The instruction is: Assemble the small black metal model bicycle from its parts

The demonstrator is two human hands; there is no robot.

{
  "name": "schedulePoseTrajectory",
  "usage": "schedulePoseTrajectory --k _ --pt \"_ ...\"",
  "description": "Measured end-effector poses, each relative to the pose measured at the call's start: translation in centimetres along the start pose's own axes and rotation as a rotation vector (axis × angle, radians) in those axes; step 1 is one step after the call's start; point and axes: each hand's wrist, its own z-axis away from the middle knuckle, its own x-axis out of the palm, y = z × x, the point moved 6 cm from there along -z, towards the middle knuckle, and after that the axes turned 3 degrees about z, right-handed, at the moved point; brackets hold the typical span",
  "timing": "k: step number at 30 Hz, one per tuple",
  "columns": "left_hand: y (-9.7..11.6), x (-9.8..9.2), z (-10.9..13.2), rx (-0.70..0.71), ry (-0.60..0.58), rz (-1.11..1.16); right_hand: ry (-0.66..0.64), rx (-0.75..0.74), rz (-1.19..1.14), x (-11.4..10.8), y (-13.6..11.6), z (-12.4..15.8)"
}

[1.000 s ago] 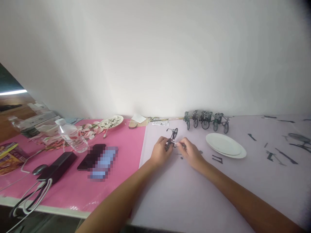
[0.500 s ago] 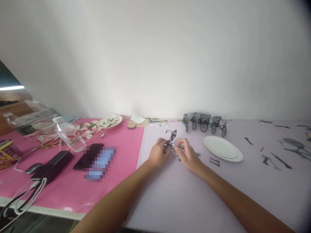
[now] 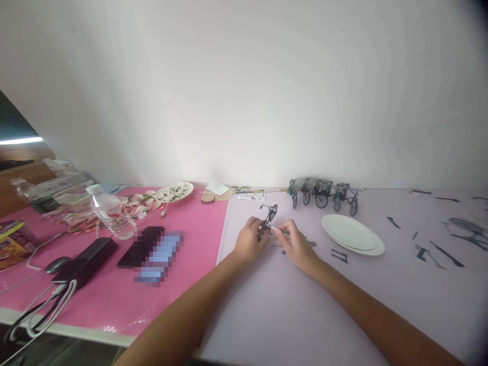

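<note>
A small dark model bicycle (image 3: 271, 213) is held at its lower end by my left hand (image 3: 249, 241), whose fingers are closed round one wheel and part of the frame. Its other wheel and the handlebar stick up past the fingers. In a pinch, my right hand (image 3: 296, 244) grips a small screwdriver (image 3: 282, 231). The bright shaft points left and its tip reaches the bicycle beside my left fingers; the exact contact spot is too small to make out. Small dark parts (image 3: 312, 244) lie on the table just beyond my right hand.
Several model bicycles (image 3: 322, 194) stand along the wall. White plates (image 3: 353, 233) sit to the right, with loose dark bicycle parts (image 3: 446, 253) beyond them. On the pink cover are phones (image 3: 139, 249), a power strip (image 3: 86, 260), a water bottle (image 3: 112, 213) and a patterned plate (image 3: 174, 192).
The camera view has shifted slightly, so the surroundings sit a little further right. Both hands keep their grips; the right hand has turned slightly around the screwdriver.
</note>
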Motion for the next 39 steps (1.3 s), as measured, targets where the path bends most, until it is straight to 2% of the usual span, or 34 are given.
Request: schedulePoseTrajectory --k 8,31,39 --pt "-0.3 0.2 0.0 0.017 -0.004 0.003 0.028 -0.021 0.024 -0.4 -0.3 -0.2" --pt "-0.2 0.1 0.1 0.013 -0.011 -0.014 -0.072 -0.001 0.009 -0.3 -0.4 -0.2" --pt "-0.1 0.1 0.1 0.007 -0.008 -0.025 -0.034 -0.021 0.082 -0.8 -1.2 -0.2"
